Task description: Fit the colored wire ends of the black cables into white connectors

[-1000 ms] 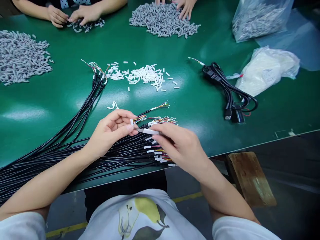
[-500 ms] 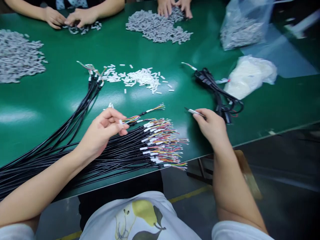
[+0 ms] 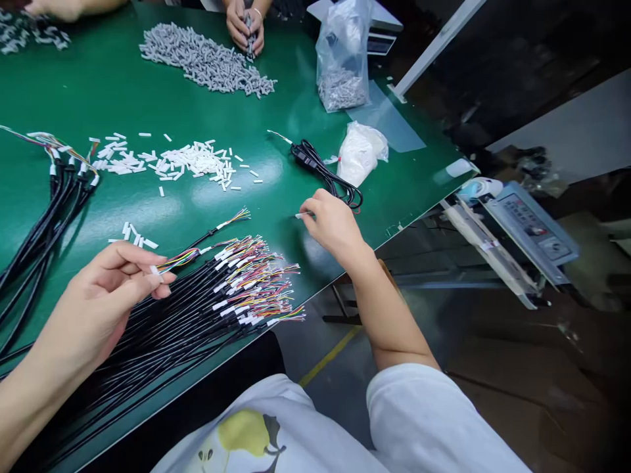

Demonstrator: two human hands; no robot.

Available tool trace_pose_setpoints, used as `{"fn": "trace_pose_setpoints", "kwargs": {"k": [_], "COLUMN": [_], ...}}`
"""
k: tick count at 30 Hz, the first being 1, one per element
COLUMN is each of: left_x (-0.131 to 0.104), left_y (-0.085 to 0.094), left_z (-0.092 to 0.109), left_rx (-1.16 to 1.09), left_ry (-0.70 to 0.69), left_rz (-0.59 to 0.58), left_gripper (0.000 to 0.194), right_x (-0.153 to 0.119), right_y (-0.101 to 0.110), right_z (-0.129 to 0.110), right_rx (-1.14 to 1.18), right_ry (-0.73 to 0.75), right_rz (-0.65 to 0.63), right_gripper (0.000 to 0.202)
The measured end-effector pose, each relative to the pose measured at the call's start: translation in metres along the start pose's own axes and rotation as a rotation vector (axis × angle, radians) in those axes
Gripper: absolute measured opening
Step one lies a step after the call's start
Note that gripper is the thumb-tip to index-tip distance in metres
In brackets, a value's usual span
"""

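Observation:
My left hand (image 3: 118, 282) pinches a small white connector (image 3: 156, 270) between thumb and fingers. Coloured wires (image 3: 180, 259) run from it over a bundle of black cables (image 3: 172, 328) whose bare, multicoloured ends fan out to the right. To the right of those ends, my right hand (image 3: 332, 226) is closed on a slim, pen-like tool (image 3: 300, 215); only its pale tip shows, so its exact kind is unclear. Several short white sleeves (image 3: 135, 236) lie just above my left hand. Beyond them spreads a larger pile of white sleeves (image 3: 194, 159).
More black cables (image 3: 37, 243) lie at the left. A coiled black cord (image 3: 320, 167) and a white plastic bag (image 3: 362, 151) sit past my right hand. Grey parts (image 3: 202, 59) are heaped at the back near a co-worker's hands (image 3: 245, 29). A clear bag (image 3: 344, 66) stands beside them.
The view has swung to the right, so the table appears shifted left. The tool in my right hand has turned and shows less. My left hand keeps its pinch on the connector.

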State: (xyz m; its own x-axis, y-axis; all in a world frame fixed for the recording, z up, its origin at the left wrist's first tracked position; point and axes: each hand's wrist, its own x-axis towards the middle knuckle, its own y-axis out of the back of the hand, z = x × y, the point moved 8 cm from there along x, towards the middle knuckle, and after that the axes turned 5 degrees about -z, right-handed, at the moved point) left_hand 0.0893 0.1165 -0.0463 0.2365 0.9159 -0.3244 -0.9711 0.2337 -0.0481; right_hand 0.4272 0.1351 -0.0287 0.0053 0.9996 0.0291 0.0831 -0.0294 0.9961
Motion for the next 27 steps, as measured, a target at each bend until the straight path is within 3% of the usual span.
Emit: {"fn": "trace_pose_setpoints", "kwargs": {"k": [4,8,16,19,20,22,27], "left_x": [0.000,0.001,0.003,0.003,0.004,0.005,0.004], "left_y": [0.002,0.002,-0.007,-0.013,-0.014,-0.015,-0.016], "left_z": [-0.002,-0.005,-0.001,0.003,0.004,0.004,0.004], "left_rx": [-0.021,-0.035,-0.118,-0.171,-0.179,-0.199,-0.250], "left_ry": [0.005,0.018,-0.013,-0.061,-0.064,-0.070,-0.063], "left_rz": [-0.002,-0.012,-0.046,-0.098,-0.118,-0.126,-0.169], "left_gripper": [0.018,0.022,0.014,0.012,0.013,0.015,0.018], "right_x": [0.009,0.009,-0.011,-0.025,-0.031,-0.038,-0.043], "right_y": [-0.002,-0.005,-0.031,-0.025,-0.014,0.005,0.052], "right_z": [-0.006,-0.003,0.037,0.038,0.032,0.000,-0.133], "right_rx": [-0.059,-0.039,0.254,0.285,0.309,0.426,0.624], "right_ry": [-0.021,-0.044,-0.098,-0.122,-0.116,0.023,0.645], "right_rz": [-0.090,-0.094,0.022,0.144,0.247,0.293,0.222], "right_gripper": [0.022,0.020,0.013,0.026,0.025,0.017,0.012]}}
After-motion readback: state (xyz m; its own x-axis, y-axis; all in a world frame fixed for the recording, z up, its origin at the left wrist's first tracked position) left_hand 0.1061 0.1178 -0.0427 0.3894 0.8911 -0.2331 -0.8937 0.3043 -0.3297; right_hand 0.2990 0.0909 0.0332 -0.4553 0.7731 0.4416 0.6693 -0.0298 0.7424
